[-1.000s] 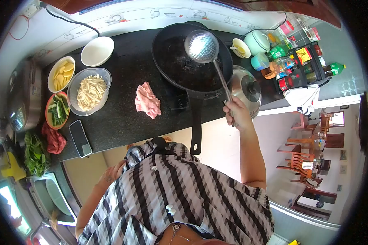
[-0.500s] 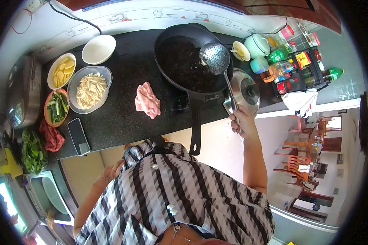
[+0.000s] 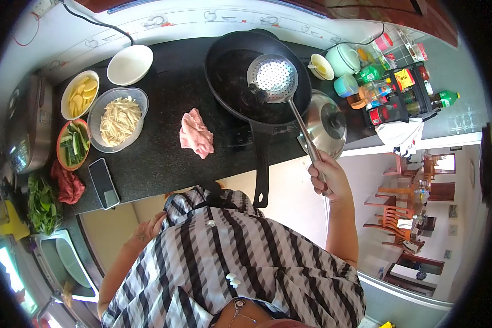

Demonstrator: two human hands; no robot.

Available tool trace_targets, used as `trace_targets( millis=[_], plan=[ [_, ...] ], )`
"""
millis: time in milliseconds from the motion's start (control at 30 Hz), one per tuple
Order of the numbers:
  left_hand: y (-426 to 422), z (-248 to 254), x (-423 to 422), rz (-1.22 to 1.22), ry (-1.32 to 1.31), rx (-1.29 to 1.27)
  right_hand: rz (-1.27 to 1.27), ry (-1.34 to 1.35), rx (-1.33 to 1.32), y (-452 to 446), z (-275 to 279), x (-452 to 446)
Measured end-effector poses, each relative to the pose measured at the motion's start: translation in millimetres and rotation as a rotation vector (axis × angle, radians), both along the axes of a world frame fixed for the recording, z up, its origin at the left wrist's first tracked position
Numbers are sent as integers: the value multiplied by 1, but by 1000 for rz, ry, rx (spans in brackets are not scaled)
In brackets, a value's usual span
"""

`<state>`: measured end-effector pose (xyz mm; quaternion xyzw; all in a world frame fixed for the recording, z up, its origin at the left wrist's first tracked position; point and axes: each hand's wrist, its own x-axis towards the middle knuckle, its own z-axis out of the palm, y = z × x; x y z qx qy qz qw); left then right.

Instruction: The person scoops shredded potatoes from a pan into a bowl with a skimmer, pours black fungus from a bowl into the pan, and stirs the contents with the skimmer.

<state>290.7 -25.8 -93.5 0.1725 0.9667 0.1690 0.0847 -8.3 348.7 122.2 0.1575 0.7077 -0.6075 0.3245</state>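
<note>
My right hand (image 3: 329, 177) is closed round the handle of a metal slotted ladle (image 3: 273, 78). The ladle's perforated bowl is over the black wok (image 3: 232, 82), which holds dark liquid. The wok's long handle points toward me. At my waist, my left hand (image 3: 152, 225) rests against the striped shirt, its fingers partly hidden by the cloth, so its grip is unclear. A pink cloth (image 3: 196, 134) lies crumpled on the dark counter (image 3: 164, 109) left of the wok. Under the ladle's handle, a glass lid (image 3: 323, 126) sits right of the wok.
Along the left stand a white bowl (image 3: 130, 65), a bowl of yellow slices (image 3: 82, 96), a bowl of pale strips (image 3: 118, 120), cucumber pieces (image 3: 74, 145) and a phone (image 3: 104, 183). Bottles in a black rack (image 3: 413, 95) and a small bowl (image 3: 321, 67) are at the right.
The ladle's bowl has moved left and tilted from its place lower in the wok half a second ago. My right hand has shifted slightly toward me. My left hand stays at my waist.
</note>
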Motion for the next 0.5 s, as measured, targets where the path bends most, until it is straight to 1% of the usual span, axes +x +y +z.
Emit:
trace_targets(
  millis=[67, 167, 233, 333, 433, 500],
  plan=[
    [0, 7, -1, 17, -44, 34, 38, -21, -8, 4, 0, -1],
    [0, 2, -1, 19, -27, 96, 115, -32, 10, 7, -5, -2],
    [1, 4, -2, 38, -84, 121, 145, -24, 37, 5, -11, -3],
    [1, 10, -2, 48, -108, 121, 262, 65, 191, 7, -23, -8],
    [1, 5, 2, 54, -71, 99, 233, 162, 287, 1, -27, -9],
    [2, 9, 0, 62, -49, 90, 222, 223, 297, -3, -25, -12]
  ],
)
